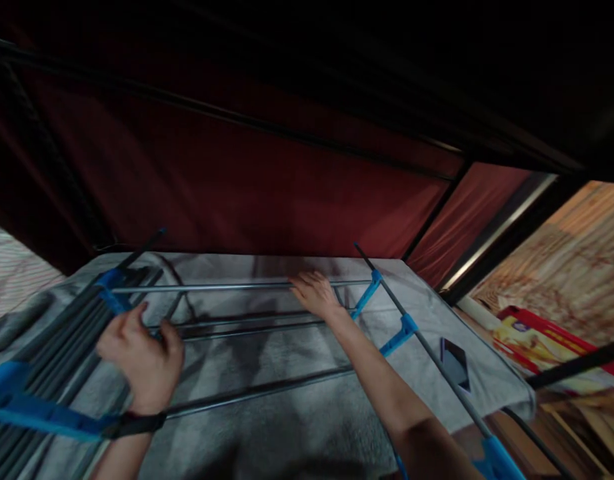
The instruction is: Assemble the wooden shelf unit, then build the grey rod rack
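A rack frame of grey metal rods and blue plastic joints lies across a grey blanket [287, 367]. My right hand [314, 293] is over the far cross rod [237, 287], its fingers bent across it. At the left, my left hand [144, 353] is raised, slightly blurred, with thumb and fingers apart and nothing between them. It is near the far left blue joint [113, 290]; a dark band is on that wrist. A larger blue joint [41, 407] lies beside the wrist. Two blue joints [374, 287] [401, 333] sit on the right side rod [437, 360].
Several dark rods [61, 347] lie close together at the left. A phone [455, 363] rests on the blanket at the right. Beyond that edge are a red and yellow box [547, 347] and cardboard [581, 427]. Dark red cloth [267, 200] on a dark frame hangs behind.
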Demonstrator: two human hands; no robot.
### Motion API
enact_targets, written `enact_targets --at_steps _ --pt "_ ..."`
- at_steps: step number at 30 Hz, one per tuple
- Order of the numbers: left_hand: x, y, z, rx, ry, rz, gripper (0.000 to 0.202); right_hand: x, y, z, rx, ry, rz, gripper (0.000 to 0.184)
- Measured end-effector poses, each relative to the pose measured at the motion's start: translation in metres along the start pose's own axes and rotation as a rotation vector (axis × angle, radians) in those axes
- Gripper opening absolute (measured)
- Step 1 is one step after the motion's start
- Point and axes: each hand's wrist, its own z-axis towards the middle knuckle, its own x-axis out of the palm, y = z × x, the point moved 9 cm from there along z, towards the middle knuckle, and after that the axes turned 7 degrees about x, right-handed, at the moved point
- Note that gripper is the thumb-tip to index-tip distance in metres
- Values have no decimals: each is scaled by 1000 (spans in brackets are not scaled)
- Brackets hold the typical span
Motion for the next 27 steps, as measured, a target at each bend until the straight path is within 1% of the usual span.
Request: enact_targets --at_steps 1,3,5,7,8,10,11,13,14,15,16,17,18,19,20,21,22,24,25,27 --pt "0 -23 0 116 18 -4 55 0 -1 0 3 13 -5 29" --pt "9 -64 9 324 100 -57 50 -1 -1 0 10 38 -12 29" --pt "32 -97 22 522 283 -97 45 -3 -1 1 23 64 -5 29" --pt "55 -116 33 677 452 -71 41 -4 0 2 37 102 13 29" --pt "65 -120 37 726 509 -54 41 -5 -1 3 46 125 32 29" --pt "76 -121 44 774 569 -35 41 -9 -4 7 53 188 120 28" --pt "79 -120 45 781 579 -33 42 -11 -7 11 52 236 197 28" --pt "81 -116 44 794 581 -27 43 -20 -20 21 57 348 407 38" --pt "81 -115 42 802 581 -20 44 -27 -33 26 86 396 525 42" --pt "81 -114 40 809 583 -10 44 -37 -50 31 130 408 638 43" --pt "81 -113 38 815 583 -1 44 -51 -71 35 188 368 747 39" --pt "80 -113 37 816 581 6 44 -66 -98 37 268 283 841 34" --pt "80 -113 37 815 577 9 44 -80 -129 34 379 177 915 29" --pt "79 -113 37 810 571 11 44 -92 -161 25 515 56 968 23" --pt "79 -114 37 807 566 9 45 -102 -193 8 673 -86 1018 16" --pt "79 -114 38 806 562 9 45 -107 -220 -14 818 -214 1088 11" --pt "79 -115 38 806 558 9 45 -108 -236 -32 880 -256 1106 8" --pt "79 -115 39 807 544 12 44 -98 -251 -66 948 -257 1138 16" --pt "79 -115 40 804 534 13 44 -89 -253 -80 974 -225 1164 21" --pt "79 -115 41 794 520 11 44 -62 -244 -98 994 -111 1259 30"
